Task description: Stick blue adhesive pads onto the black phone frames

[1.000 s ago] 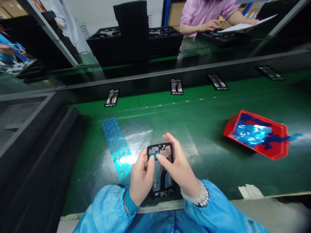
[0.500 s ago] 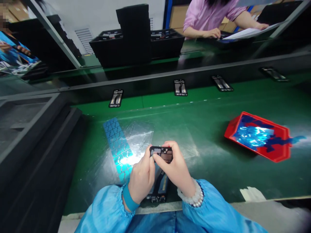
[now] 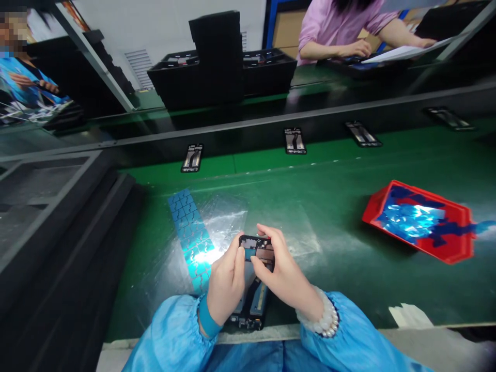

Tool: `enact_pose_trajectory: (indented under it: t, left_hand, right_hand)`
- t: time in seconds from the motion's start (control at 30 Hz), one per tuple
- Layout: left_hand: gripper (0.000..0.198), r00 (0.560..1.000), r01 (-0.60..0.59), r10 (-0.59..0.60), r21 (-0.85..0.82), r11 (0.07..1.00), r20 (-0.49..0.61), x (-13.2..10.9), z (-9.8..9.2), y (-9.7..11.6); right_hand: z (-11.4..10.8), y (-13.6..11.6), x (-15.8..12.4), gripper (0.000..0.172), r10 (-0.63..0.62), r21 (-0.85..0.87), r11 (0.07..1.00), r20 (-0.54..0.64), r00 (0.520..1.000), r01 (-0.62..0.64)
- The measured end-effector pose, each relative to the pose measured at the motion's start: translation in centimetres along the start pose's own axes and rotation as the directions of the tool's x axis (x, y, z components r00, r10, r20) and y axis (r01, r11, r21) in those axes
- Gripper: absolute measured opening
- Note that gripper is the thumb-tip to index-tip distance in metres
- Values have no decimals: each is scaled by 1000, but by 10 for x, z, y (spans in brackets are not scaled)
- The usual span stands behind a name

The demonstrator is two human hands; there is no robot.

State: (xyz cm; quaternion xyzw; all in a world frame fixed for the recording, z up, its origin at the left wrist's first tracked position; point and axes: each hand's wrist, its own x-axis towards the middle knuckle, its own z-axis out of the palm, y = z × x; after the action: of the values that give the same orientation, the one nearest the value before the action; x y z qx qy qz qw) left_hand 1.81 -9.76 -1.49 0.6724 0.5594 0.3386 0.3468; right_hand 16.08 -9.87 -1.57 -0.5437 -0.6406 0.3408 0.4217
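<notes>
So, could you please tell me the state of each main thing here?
Phone: insides exposed, held in left hand, right hand at its edge
Blue sheet: flat, divided into pieces
Red bin: open-topped, holding crumpled blue film
Far phones: four, lying apart
Left trays: stacked

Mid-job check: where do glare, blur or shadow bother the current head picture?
Head view: glare whitens the lower half of the blue sheet; head view: blue film shines in the red bin, with shadow along its near side; head view: the rightmost phone part looks soft, and fine detail on the held phone is hard to read.
</notes>
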Motion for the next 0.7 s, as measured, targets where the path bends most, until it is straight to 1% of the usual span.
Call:
enact_pose_trajectory:
  t: [0.07, 0.1, 0.17, 0.2, 0.23, 0.27, 0.33, 0.37, 0.4, 0.53, 0.63, 0.7]
  left_hand:
    - [46, 995, 16, -4, -118, 993, 102, 0, 0, -1]
    - [52, 986, 35, -4, -184, 982, 165, 0, 0, -2]
    - [68, 962, 91, -10, -289, 953, 272, 1, 2, -2]
    - [72, 954, 122, -22, -318, 940, 300, 2, 3, -2]
    - [73, 950, 149, -43, -328, 933, 310, 3, 4, -2]
    - [72, 949, 168, -65, -321, 932, 308, 3, 4, -2]
    - [69, 953, 184, -100, -284, 941, 287, 4, 5, -2]
    - [67, 954, 187, -110, -264, 946, 280, 4, 5, -2]
    - [66, 955, 187, -116, -249, 950, 274, 4, 5, -1]
    - [62, 961, 176, -114, -235, 956, 254, 2, 5, 2]
    - [62, 966, 160, -109, -210, 965, 236, 1, 5, 2]
    - [61, 967, 153, -107, -193, 969, 230, 0, 5, 1]
  right_hand:
    - [-4, 5, 4, 54, -45, -43, 998, 23, 999, 46]
    - [-6, 6, 5, 55, -68, -76, 995, 14, 998, 69]
    - [-10, 5, 7, 54, -127, -194, 974, -58, 990, 113]
    - [-12, 3, 8, 53, -178, -283, 949, -110, 978, 140]
    - [-13, 1, 8, 49, -245, -380, 908, -145, 959, 174]
    - [-15, -2, 7, 42, -317, -465, 859, -151, 936, 216]
    - [-16, -7, 6, 22, -439, -567, 762, -95, 893, 314]
    - [-17, -9, 6, 15, -479, -585, 725, -51, 876, 363]
    - [-16, -11, 7, 12, -505, -593, 698, -9, 863, 402]
    - [-13, -14, 9, 16, -547, -640, 617, 69, 834, 458]
    - [-8, -15, 9, 20, -576, -670, 574, 78, 813, 471]
    - [-5, -15, 10, 21, -588, -676, 567, 67, 806, 470]
